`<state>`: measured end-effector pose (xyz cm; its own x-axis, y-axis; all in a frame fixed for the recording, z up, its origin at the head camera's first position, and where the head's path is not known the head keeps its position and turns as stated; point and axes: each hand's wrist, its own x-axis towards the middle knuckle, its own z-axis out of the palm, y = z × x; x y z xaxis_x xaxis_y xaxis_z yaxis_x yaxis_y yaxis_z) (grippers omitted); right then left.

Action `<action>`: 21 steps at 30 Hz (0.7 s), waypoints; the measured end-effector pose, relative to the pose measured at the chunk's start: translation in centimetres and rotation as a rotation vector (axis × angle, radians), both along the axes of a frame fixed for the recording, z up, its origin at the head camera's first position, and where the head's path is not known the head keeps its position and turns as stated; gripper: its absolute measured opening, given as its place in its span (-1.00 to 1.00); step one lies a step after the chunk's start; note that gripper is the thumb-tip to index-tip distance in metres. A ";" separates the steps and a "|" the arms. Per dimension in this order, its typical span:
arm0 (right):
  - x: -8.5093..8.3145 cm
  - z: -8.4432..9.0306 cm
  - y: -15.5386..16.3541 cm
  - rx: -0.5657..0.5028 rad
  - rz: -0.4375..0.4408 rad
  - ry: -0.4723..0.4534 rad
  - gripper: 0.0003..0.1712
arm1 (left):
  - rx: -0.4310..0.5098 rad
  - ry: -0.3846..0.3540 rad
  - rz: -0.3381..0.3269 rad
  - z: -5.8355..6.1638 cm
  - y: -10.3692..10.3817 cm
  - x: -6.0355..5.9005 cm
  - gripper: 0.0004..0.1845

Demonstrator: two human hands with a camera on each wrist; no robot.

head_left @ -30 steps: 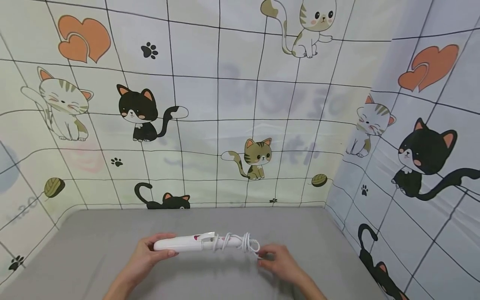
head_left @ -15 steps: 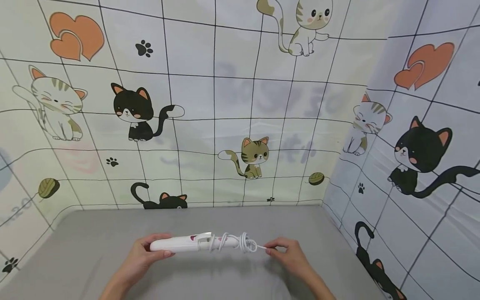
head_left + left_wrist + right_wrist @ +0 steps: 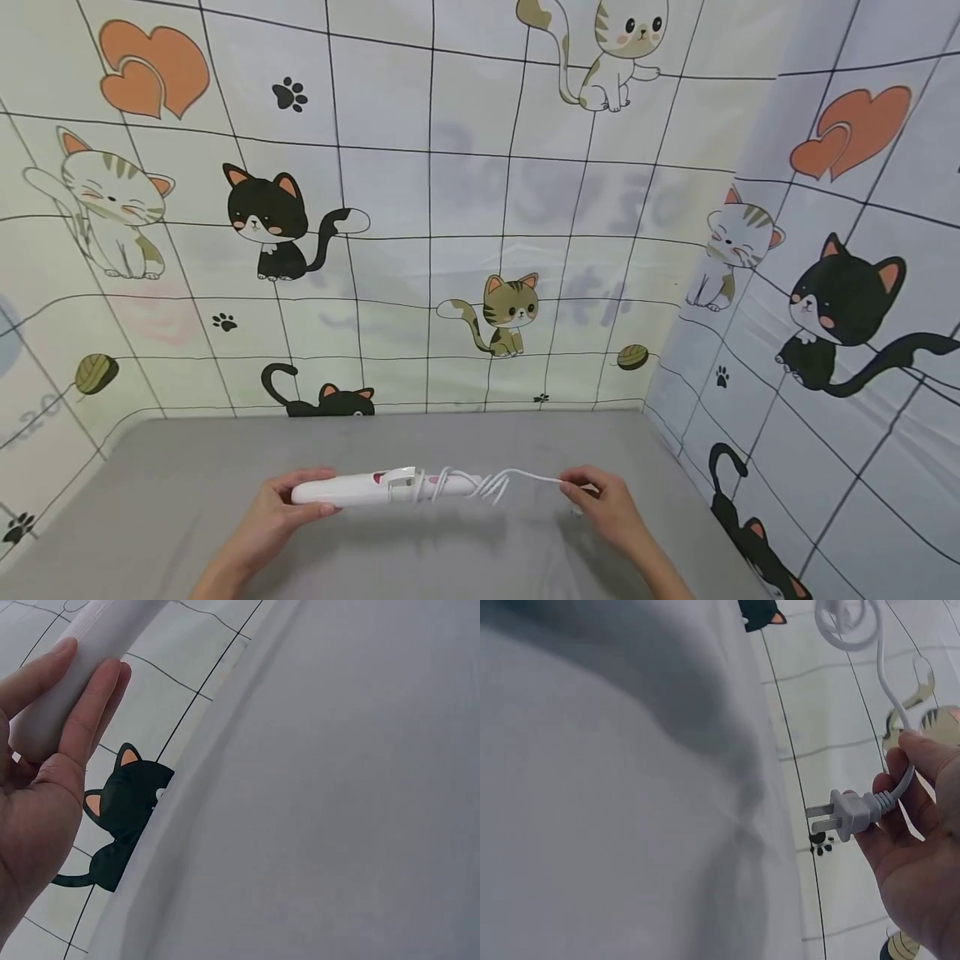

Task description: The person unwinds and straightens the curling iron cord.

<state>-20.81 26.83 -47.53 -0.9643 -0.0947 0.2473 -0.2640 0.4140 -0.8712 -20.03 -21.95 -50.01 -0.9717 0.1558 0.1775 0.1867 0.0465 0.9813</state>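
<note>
A white curling iron (image 3: 352,489), with a small lever partway along and pink marks, is held level above the grey surface. My left hand (image 3: 273,521) grips its smooth left end between thumb and fingers; the left wrist view shows the fingers around the white barrel (image 3: 82,671). The white cord (image 3: 532,476) is looped loosely round the iron's right part, and a length of it runs out to the right. My right hand (image 3: 611,508) pinches that cord. In the right wrist view, a two-pin plug (image 3: 849,814) sticks out by the fingers.
A grey cloth-covered table (image 3: 450,558) lies beneath both hands. Behind it and to the right stand white curtain walls (image 3: 390,325) with a black grid, cartoon cats, hearts and paw prints.
My right hand has moved right, drawing the cord out from the iron. The loops at the iron's right end have loosened and stretched. My left hand keeps its grip, shifted slightly left.
</note>
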 end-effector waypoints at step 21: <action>0.4 -0.7 2.7 0.137 0.249 -0.010 -0.81 | -0.007 -0.043 0.090 0.2 -0.7 0.0 -0.47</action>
<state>-20.36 29.51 -48.25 -0.9094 -0.3610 0.2066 -0.3643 0.4512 -0.8147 -20.03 -22.60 -49.76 -0.9886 0.0681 0.1346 0.1392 0.0680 0.9879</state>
